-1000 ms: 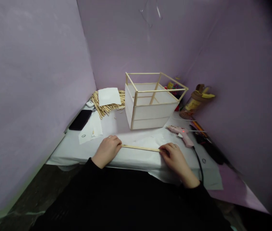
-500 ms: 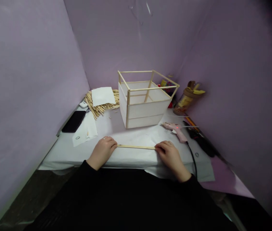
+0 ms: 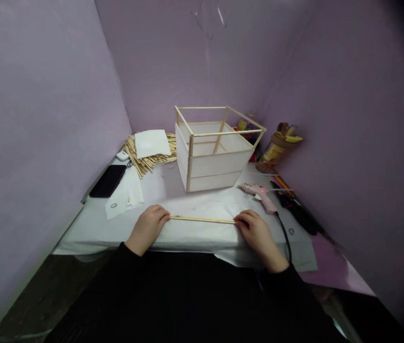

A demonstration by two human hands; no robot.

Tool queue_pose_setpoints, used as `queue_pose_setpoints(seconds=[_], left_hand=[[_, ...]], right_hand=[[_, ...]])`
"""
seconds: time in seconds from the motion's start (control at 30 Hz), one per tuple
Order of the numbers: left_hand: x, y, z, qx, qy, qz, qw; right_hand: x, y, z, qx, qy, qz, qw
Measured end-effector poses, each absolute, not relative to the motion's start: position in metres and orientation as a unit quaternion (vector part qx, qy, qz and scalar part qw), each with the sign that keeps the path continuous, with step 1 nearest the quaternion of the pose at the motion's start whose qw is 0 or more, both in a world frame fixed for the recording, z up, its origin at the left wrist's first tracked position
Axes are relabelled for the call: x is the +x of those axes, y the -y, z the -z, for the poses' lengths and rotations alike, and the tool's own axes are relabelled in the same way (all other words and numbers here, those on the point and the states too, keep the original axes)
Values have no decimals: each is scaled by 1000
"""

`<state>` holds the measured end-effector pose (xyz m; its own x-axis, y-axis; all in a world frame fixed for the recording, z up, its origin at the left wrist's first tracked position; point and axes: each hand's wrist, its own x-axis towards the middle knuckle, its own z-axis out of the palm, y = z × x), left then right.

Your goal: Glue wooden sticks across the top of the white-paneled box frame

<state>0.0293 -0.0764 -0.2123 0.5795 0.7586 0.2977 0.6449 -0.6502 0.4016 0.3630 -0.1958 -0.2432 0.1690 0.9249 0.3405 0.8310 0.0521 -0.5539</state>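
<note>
Two thin wooden sticks (image 3: 202,219), lying side by side, stretch between my hands just over the table's front part. My left hand (image 3: 149,227) pinches their left end, and my right hand (image 3: 254,231) pinches the right end. Behind them stands a box-shaped frame (image 3: 190,162) of wooden sticks, its lower sides covered with white sheets and its top open. To the right of the frame lies a pink glue gun (image 3: 264,197) with a lit red light, its nozzle pointing left and its black cord running toward the front edge.
A pile of wooden sticks (image 3: 144,166) lies at the back left under a white paper sheet (image 3: 152,143). A black phone (image 3: 108,181) rests at the left edge. A brown-lidded cup (image 3: 275,150) leans by the right wall. Purple walls close in the white-covered table (image 3: 91,233).
My hands have moved slightly apart along the sticks, the left one leftward and the right one rightward, so more of the sticks shows between them.
</note>
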Motion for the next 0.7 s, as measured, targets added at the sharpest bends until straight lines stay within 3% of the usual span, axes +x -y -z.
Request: queue_pose_setpoints(seconds=[0.17, 0.4, 0.7], left_hand=[[32, 79, 214, 882, -397, -231, 110], [26, 78, 210, 855, -430, -208, 201], [65, 83, 195, 904, -397, -83, 133]], right_hand=[[364, 196, 249, -693, 633, -57, 341], [369, 202, 251, -680, 624, -100, 371], [366, 195, 259, -673, 646, -78, 351]])
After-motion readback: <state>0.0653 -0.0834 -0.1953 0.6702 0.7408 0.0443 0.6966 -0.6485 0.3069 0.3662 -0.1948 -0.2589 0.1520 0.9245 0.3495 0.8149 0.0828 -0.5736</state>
